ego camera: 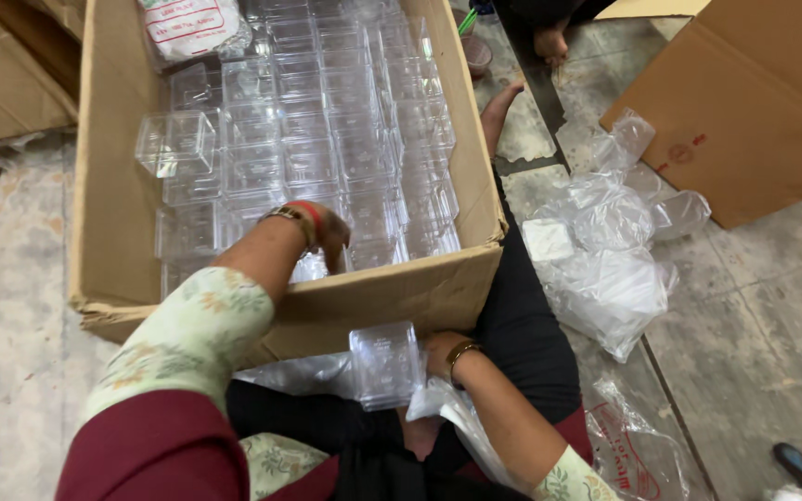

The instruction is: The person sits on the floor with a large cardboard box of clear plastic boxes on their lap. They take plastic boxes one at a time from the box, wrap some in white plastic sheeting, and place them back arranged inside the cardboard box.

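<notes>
A large cardboard box [401, 292] stands in front of me, filled with rows of clear plastic containers [345, 121]. My left hand [325, 232] reaches over the near wall into the box, fingers down among the containers; whether it grips one is hidden. My right hand [433, 357] is in my lap below the box and holds a small stack of clear square containers [385, 365]. A thin plastic bag [452, 413] lies under that wrist.
Crumpled clear plastic bags [605, 250] lie on the stone floor to the right. Another cardboard box [744, 102] sits at the far right. A second person's bare foot [549, 42] is beyond the box. A bagged pack with red print [192, 26] rests in the box's far corner.
</notes>
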### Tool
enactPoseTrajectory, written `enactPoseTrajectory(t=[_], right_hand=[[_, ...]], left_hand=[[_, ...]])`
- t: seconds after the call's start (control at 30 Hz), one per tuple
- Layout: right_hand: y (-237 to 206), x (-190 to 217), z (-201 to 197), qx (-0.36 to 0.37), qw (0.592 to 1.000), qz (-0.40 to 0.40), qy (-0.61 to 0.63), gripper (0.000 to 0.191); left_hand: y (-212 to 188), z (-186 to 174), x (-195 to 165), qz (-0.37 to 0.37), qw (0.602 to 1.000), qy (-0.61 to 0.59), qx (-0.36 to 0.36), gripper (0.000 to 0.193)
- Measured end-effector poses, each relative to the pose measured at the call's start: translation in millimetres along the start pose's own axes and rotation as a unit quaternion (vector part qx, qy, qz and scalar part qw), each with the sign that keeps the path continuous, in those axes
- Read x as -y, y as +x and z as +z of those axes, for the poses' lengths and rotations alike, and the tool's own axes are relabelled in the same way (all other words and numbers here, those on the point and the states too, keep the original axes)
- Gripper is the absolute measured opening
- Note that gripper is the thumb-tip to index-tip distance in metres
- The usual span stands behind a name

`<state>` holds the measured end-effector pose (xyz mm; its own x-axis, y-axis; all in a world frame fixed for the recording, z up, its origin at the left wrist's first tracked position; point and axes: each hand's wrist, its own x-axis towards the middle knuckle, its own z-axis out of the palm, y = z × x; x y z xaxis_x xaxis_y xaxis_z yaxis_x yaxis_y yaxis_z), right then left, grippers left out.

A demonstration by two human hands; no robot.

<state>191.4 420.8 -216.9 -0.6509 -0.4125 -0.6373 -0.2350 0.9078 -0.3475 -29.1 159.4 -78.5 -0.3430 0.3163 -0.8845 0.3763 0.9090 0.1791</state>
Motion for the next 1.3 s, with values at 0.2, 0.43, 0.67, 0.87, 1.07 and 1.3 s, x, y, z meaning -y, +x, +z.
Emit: enactPoseTrajectory(t=[0.2,0.43,0.67,0.87,1.07,1.3], right_hand=[[10,-6,7,-0.010,0.999,-0.042,-0.033,0.041],[9,-4,11,-0.023,0.999,-0.038,0.005,0.041],[11,0,14,-0.018,0.999,-0.049,0.011,0.042],[7,1,12,-0.022,0.999,-0.029,0.024,0.042],[2,9,3,-0.004,1.000,-0.028,-0.012,0.040],[3,9,4,-0.009,0.999,-0.033,-0.002,0.040]], left_hand=[[11,9,20,0.002,1.000,-0.007,-0.006,0.092],[-8,15,5,-0.002,0.994,-0.104,0.041,0.083],[-6,23,16,-0.016,0.964,-0.264,0.024,0.116],[4,22,21,-0.024,0.947,-0.319,0.025,0.122],[4,21,21,-0.039,0.958,-0.284,0.025,0.124],[6,19,18,-0.058,0.952,-0.300,0.029,0.123]])
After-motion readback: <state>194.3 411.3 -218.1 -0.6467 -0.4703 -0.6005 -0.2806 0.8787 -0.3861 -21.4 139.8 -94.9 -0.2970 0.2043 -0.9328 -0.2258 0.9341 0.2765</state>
